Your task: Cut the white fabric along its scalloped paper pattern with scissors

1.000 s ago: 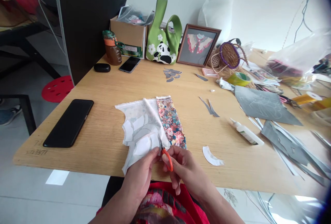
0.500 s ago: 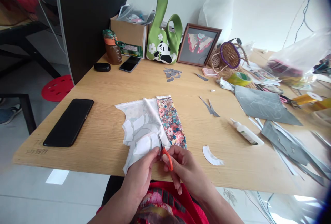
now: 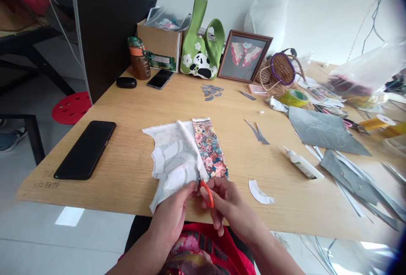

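Note:
A piece of fabric [image 3: 177, 152], white on its back with a floral printed strip [image 3: 209, 148] turned up on the right, lies on the wooden table [image 3: 133, 110] near its front edge. My left hand [image 3: 173, 215] pinches the near edge of the fabric. My right hand [image 3: 230, 207] is closed on small orange-handled scissors [image 3: 205, 191], whose blades point into the fabric's near edge between my two hands. A cut white curved piece [image 3: 260, 192] lies just right of my right hand.
A black phone [image 3: 85, 149] lies at the left. At the back stand a second phone [image 3: 160, 79], a bottle [image 3: 138, 58], a box [image 3: 158, 44], a green panda bag [image 3: 201, 44] and a picture frame [image 3: 244, 57]. A glue bottle [image 3: 301, 164], grey sheets [image 3: 323, 129] and scraps fill the right.
Almost nothing: both hands stay at the fabric's near edge with the scissors, and my right hand has shifted very slightly.

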### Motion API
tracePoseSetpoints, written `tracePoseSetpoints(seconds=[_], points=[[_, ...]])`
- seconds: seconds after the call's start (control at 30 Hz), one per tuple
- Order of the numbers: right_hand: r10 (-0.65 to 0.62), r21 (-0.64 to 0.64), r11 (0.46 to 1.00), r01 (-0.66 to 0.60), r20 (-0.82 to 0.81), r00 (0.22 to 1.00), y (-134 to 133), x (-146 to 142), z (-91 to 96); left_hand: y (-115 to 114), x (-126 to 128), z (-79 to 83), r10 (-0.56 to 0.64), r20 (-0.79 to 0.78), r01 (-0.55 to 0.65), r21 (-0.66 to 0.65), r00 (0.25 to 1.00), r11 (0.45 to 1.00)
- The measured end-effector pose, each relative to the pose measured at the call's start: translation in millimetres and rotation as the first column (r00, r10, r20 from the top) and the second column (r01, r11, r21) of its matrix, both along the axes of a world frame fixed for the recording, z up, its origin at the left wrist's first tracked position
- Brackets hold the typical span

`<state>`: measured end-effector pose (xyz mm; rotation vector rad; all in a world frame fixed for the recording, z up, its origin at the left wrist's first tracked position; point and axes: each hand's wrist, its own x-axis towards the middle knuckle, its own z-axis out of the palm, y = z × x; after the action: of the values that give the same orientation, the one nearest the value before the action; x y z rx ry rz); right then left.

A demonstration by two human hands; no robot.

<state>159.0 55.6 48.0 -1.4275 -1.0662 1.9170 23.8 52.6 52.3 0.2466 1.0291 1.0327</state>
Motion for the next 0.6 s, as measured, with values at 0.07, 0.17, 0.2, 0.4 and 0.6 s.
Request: tracePoseSetpoints(seconds=[0.07, 0.17, 0.2, 0.4, 0.6], points=[[0.005, -0.002, 1.000, -0.005, 0.002, 1.000, 0.3, 0.1, -0.4, 0.3, -0.1, 0.7, -0.002, -0.010, 0.002, 0.003, 1.000, 1.000], [0.007, -0.005, 1.000, -0.007, -0.008, 1.000, 0.9, 0.3, -1.0, 1.4, -0.3, 0.9, 0.009, -0.019, -0.008, 0.018, 1.000, 1.000], [0.006, -0.004, 1.000, -0.007, -0.015, 1.000, 1.1, 0.4, -1.3, 1.7, -0.3, 0.8, 0.014, -0.019, -0.013, 0.021, 1.000, 1.000], [0.001, 0.003, 1.000, -0.001, -0.038, 0.999, 0.8, 1.6, -3.5, 0.2, -0.7, -2.3, 0.040, -0.005, -0.040, 0.006, 0.999, 0.999], [0.008, 0.023, 1.000, -0.008, -0.031, 0.999, -1.3, 3.6, -5.3, -0.8, -1.9, -6.5, 0.078, 0.021, -0.077, -0.023, 0.997, 0.997]])
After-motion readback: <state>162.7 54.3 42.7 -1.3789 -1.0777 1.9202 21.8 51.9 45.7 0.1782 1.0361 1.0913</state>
